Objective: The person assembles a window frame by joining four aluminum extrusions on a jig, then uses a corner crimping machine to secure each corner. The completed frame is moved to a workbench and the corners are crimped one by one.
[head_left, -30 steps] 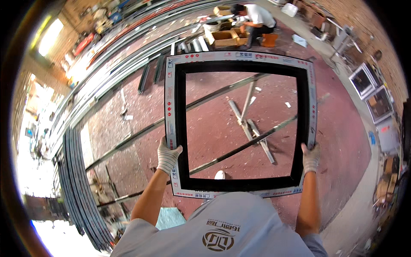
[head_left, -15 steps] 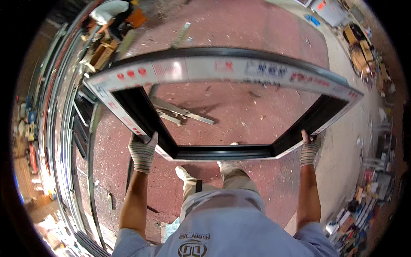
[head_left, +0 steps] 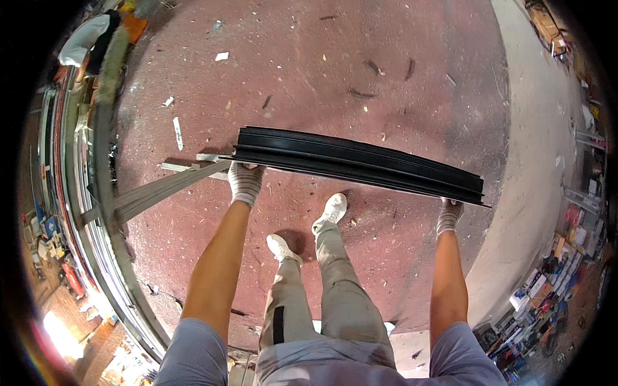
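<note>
A black window frame [head_left: 357,161] hangs in front of me over the floor, turned so that I see one long grooved black edge. Its left end lies slightly farther off than its right end. My left hand [head_left: 246,182], in a striped knit glove, grips the near side close to the left end. At the right end my right hand [head_left: 449,215], gloved alike, holds the same frame. The fingers of both hands are partly hidden behind it. Most of the frame's opening is out of sight below this edge.
Pale metal bars [head_left: 170,186] lie on the red floor [head_left: 309,83] at left, beside a rack of long profiles [head_left: 96,257]. A person [head_left: 90,42] bends at the far left. Boxes and clutter [head_left: 547,283] line the right side. Scraps [head_left: 178,133] dot the floor.
The frame has tilted from showing its film-covered face and opening to nearly edge-on. My view has swung, and the other person and the rack now sit farther left.
</note>
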{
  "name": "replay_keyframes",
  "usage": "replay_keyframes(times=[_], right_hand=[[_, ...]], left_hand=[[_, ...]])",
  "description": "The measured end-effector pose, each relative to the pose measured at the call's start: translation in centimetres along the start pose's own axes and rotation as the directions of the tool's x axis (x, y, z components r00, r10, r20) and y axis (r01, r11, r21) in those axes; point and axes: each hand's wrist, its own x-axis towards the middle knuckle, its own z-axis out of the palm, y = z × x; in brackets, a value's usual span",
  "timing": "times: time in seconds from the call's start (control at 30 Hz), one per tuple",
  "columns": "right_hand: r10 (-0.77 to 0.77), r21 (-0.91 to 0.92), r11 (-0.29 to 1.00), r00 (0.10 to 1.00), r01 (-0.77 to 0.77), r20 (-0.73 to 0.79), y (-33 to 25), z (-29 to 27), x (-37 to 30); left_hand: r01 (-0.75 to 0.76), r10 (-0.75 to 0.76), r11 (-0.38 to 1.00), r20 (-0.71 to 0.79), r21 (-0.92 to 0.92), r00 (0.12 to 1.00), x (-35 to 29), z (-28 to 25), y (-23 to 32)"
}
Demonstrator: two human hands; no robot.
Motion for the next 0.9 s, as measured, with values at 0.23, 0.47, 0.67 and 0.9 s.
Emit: replay_keyframes(times=[0.23,0.47,0.67,0.9], right_hand=[[-0.147,-0.245,0.966,0.956,0.083,-0.255,8.7,-7.4,0.9],[-0.037,-0.100,0.995,0.860,-0.016,-0.508,7.8,1.7,0.4],[0.141,0.214,0.968,0.990,-0.134,-0.017,7.2,-2.5,3.6],[0.150,0.164,0.981,0.938,-0.102,-0.313,8.8,-2.9,8.7]], left_hand=[[-0.472,0.319,0.158,0.408,0.867,0.856,13.0,-12.0,-6.8],[-0.275,0.210,0.739,0.178,0.615,0.961,12.8,-7.4,-6.1],[-0.108,-0.131,-0.733,0.016,0.672,0.991,11.8,2.5,-4.3],[-0.274,-0.273,-0.962,0.061,0.014,0.960,18.1,-1.0,-5.6]])
